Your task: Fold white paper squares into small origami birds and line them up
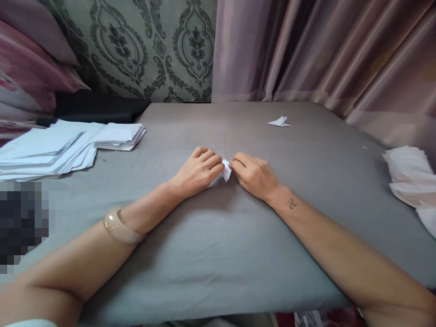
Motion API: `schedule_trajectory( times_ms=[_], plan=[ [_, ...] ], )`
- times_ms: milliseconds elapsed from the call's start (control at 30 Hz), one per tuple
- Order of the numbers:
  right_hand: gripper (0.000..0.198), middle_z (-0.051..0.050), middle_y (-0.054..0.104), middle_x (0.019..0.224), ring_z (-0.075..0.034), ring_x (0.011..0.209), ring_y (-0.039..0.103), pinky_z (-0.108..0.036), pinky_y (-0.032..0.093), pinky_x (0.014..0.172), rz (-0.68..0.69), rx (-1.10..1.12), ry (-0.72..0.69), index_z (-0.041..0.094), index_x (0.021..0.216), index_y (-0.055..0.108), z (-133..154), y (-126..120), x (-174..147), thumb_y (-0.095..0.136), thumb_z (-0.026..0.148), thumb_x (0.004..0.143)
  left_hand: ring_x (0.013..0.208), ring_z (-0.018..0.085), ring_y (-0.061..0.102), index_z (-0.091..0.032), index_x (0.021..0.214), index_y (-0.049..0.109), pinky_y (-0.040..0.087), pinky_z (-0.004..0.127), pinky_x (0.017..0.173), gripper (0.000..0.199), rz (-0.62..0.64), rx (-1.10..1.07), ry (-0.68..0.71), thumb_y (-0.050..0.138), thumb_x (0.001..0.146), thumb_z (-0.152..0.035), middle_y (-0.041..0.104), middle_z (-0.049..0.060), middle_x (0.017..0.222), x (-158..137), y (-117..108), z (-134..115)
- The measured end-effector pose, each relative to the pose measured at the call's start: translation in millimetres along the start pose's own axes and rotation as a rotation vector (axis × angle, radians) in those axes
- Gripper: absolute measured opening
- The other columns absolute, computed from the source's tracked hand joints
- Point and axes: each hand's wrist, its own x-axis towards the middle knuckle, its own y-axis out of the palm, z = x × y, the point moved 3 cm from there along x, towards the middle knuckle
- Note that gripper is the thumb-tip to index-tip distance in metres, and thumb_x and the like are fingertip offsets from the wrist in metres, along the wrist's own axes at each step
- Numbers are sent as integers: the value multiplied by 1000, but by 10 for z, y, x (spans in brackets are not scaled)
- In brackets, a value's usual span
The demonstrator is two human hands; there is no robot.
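Between my hands is a small folded piece of white paper [226, 171], held just above the grey cloth surface [218, 259]. My left hand [199, 170] pinches its left side, with a pale bangle further up that arm. On the paper's right side, my right hand [254, 175] has thumb and fingers closed on the edge. Most of the paper is hidden by my fingers, so its full shape cannot be made out. Farther back lies a folded white paper piece [279, 121] with pointed ends, apart from both hands.
Stacks of white paper sheets [51, 147] lie at the left, with a smaller stack [119, 134] beside them. A crumpled white cloth or bag [412, 181] sits at the right edge. Purple curtains [306, 50] hang behind, next to a patterned wall [153, 45].
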Motion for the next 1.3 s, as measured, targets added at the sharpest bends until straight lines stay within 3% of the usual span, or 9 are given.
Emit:
schedule_trajectory(
  times_ms=[100,233,300,500,633,767,1033,1300],
  plan=[
    [28,-6,64,97,-16,77,58,-29,36,62,103,64,13,19,93,65,-17,45,-22,38,11,92,85,19,58,-16,89,64,37,38,87,24,138,-117,-59,40,91,-13,67,8,92,-24,86,16],
    [27,-2,63,107,-13,78,58,-27,39,64,123,286,134,23,101,64,-75,62,-84,44,12,87,86,19,59,-18,92,66,39,36,84,23,199,-378,-342,51,75,-12,66,6,92,-57,114,79],
    [25,-2,63,106,-13,78,58,-26,41,67,131,376,179,23,100,65,-94,62,-99,48,13,84,86,20,59,-17,92,66,41,37,85,23,222,-463,-414,55,72,-16,64,6,91,-54,93,89],
    [19,-3,63,103,-13,75,57,-28,44,71,150,534,212,22,98,67,-114,59,-78,59,25,81,81,18,58,-16,90,68,45,33,77,19,235,-573,-465,57,78,-26,63,8,89,-16,46,107],
    [18,-3,63,101,-12,73,57,-29,45,71,153,579,239,21,96,68,-125,62,-73,58,30,84,82,18,58,-17,90,70,45,32,77,20,238,-567,-490,54,76,-18,64,8,91,-22,49,116],
    [17,-3,64,99,-12,72,57,-28,44,70,142,603,252,21,93,69,-129,78,-68,55,29,86,82,18,59,-17,89,70,46,31,77,23,235,-562,-500,54,73,-16,65,7,91,-30,50,116],
    [19,-3,64,93,-12,72,55,-27,42,69,113,610,370,21,82,69,-145,128,-19,53,28,88,70,15,57,-16,78,69,45,26,64,19,129,-617,-564,55,83,-28,64,6,80,-43,145,149],
    [18,-4,63,90,-13,73,56,-29,43,71,110,605,472,20,73,67,-165,180,49,56,30,84,69,15,56,-15,74,69,45,27,63,18,141,-601,-677,57,81,-28,62,7,83,-29,181,161]
  ],
)
